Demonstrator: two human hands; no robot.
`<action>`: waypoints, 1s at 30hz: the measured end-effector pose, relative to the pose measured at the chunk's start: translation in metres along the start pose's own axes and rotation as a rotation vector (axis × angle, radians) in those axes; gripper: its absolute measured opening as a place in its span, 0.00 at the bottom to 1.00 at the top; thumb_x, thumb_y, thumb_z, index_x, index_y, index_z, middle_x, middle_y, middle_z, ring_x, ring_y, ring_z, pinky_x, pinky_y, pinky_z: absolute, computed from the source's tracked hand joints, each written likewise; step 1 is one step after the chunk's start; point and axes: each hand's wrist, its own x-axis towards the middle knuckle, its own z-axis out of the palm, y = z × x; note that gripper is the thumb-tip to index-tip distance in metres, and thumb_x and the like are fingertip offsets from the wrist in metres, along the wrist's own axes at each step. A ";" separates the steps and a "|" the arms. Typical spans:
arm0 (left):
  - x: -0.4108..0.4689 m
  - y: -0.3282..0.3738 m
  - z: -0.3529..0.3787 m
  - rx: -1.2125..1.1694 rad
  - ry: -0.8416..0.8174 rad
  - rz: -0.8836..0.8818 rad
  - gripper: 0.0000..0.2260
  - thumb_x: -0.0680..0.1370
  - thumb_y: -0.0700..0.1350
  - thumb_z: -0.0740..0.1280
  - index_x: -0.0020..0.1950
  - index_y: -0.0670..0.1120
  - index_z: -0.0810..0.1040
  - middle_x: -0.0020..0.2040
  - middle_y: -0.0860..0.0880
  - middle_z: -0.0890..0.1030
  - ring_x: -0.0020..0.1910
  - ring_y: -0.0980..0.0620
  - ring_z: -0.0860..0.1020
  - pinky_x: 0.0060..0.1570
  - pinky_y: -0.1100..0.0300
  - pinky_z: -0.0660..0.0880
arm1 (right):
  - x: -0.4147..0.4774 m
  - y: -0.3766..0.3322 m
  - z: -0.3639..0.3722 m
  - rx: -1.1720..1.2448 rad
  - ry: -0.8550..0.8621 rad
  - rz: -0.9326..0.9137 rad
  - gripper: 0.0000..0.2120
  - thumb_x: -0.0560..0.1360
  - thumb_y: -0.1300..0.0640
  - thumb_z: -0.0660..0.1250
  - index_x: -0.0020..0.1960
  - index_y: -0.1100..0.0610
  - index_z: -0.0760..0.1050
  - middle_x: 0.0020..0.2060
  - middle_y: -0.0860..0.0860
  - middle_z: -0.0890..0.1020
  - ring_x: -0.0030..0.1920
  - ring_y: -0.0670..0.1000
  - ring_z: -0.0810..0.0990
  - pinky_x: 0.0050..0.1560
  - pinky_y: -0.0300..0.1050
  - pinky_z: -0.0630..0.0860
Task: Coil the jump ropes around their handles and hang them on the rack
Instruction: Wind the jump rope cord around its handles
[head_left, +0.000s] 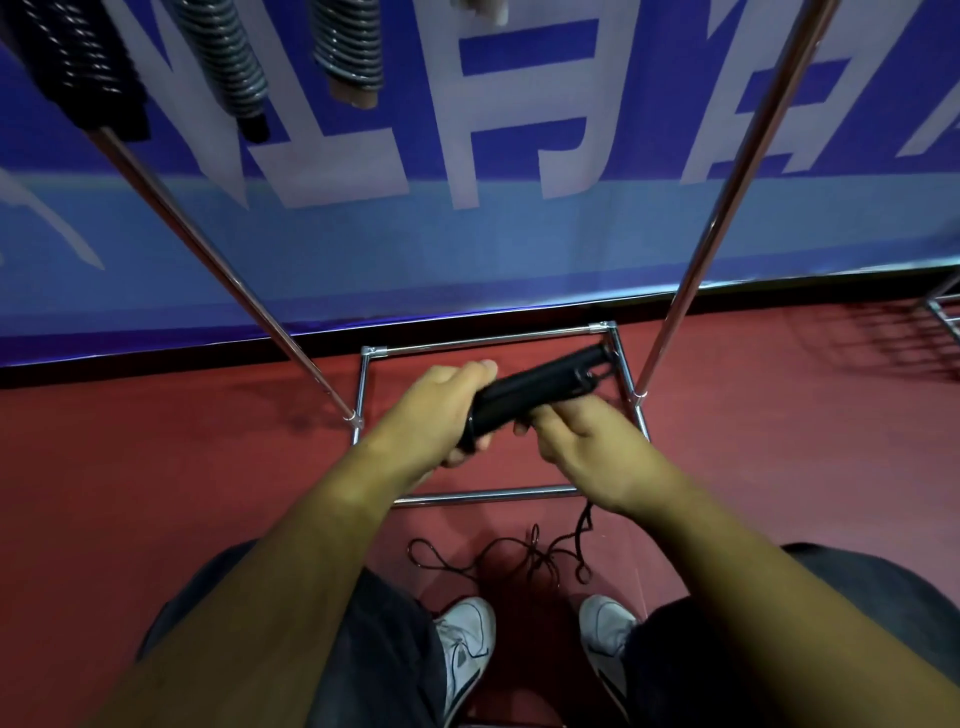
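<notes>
My left hand (441, 410) grips the near end of a pair of black jump-rope handles (540, 389), held together and pointing up to the right. Just below the handles, my right hand (576, 441) has its fingers curled round the black rope. The loose black rope (498, 556) trails from that hand down to the red floor and lies tangled between my shoes. Three coiled jump ropes hang at the top left: a black one (78, 57), a grey-striped one (228, 62) and another grey one (348, 47).
The chrome rack has two slanted poles (218, 260) (727, 208) and a floor frame (493, 493) under my hands. A blue banner wall (467, 234) stands behind it. My white shoes (467, 644) are at the bottom. Another metal rack edge (945, 312) shows at the right.
</notes>
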 end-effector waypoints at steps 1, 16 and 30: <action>0.004 -0.002 0.000 -0.017 0.065 -0.008 0.22 0.86 0.49 0.57 0.35 0.44 0.75 0.23 0.46 0.73 0.18 0.53 0.64 0.22 0.65 0.59 | 0.000 -0.001 0.005 0.015 -0.001 0.007 0.14 0.86 0.54 0.58 0.43 0.52 0.75 0.24 0.43 0.70 0.27 0.45 0.65 0.30 0.40 0.65; 0.019 -0.014 0.007 0.362 0.365 0.147 0.16 0.83 0.47 0.59 0.39 0.38 0.74 0.30 0.47 0.71 0.28 0.53 0.67 0.29 0.59 0.63 | -0.007 -0.012 0.030 0.087 -0.101 0.100 0.19 0.86 0.50 0.55 0.41 0.56 0.73 0.20 0.47 0.72 0.24 0.45 0.69 0.31 0.38 0.67; 0.008 -0.023 0.034 0.917 0.466 0.928 0.15 0.81 0.53 0.62 0.42 0.44 0.77 0.35 0.49 0.77 0.32 0.45 0.77 0.28 0.52 0.74 | -0.012 -0.028 -0.003 0.655 -0.205 0.693 0.45 0.63 0.14 0.42 0.33 0.57 0.68 0.27 0.48 0.55 0.24 0.46 0.52 0.23 0.37 0.50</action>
